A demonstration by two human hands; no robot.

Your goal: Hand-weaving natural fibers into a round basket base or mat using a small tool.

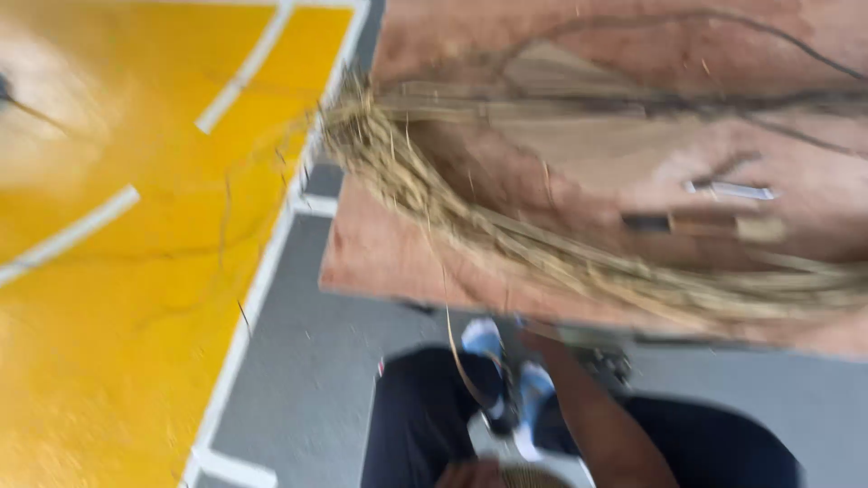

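The view is blurred by motion. A long bundle of dry straw-coloured fibres [506,244] lies across a reddish-brown board [380,262], its frayed end sticking out over the left edge. A forearm, seemingly my right [597,425], reaches from the lower right up to the board's near edge, where the hand is hidden. At the bottom edge, part of what looks like my left hand [484,474] shows beside pale fibres. One thin strand [457,361] hangs from the board towards it.
Small flat objects, one white [732,191] and one dark and tan [705,224], rest on the board's right side. Below it are dark trousers [425,425] and blue-and-white shoes [482,336] on grey floor [307,361]. A yellow floor with white lines [117,298] lies to the left.
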